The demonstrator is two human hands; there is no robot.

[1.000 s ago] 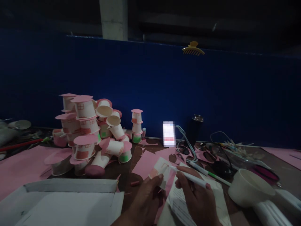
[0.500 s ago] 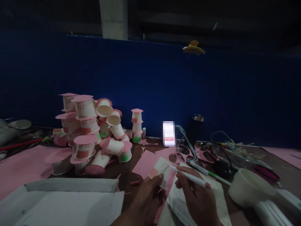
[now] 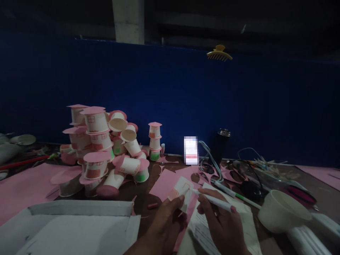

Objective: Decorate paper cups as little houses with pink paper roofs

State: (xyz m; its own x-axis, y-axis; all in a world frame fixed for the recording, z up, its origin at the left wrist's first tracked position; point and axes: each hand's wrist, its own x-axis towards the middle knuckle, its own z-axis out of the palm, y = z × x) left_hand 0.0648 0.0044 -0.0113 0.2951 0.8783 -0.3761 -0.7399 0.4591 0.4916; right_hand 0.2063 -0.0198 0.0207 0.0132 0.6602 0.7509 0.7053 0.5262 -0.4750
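Observation:
My left hand (image 3: 168, 216) is closed around a white paper cup (image 3: 183, 186), which is tilted and bears reddish drawn lines and a coloured patch. In my right hand (image 3: 221, 219) is a white marker pen (image 3: 216, 201) with a reddish end, its tip at the cup's side beside the drawn outline. Beneath the hands lie pink paper (image 3: 164, 184) and a printed sheet (image 3: 203, 226). A short red cap (image 3: 152, 205) rests on the table left of my left hand.
Decorated paper cups with pink paper roofs (image 3: 95, 157) are stacked and tumbled at the left. A white box lid (image 3: 79, 230) fills the front left. A green-banded marker (image 3: 237, 195), a white round container (image 3: 283, 212), a dark bottle (image 3: 221, 147) and a lit phone (image 3: 190, 150) stand or lie rightward.
The marker tip and my right hand have shifted very slightly left and down along the cup. Both hands keep their holds; the rest looks the same.

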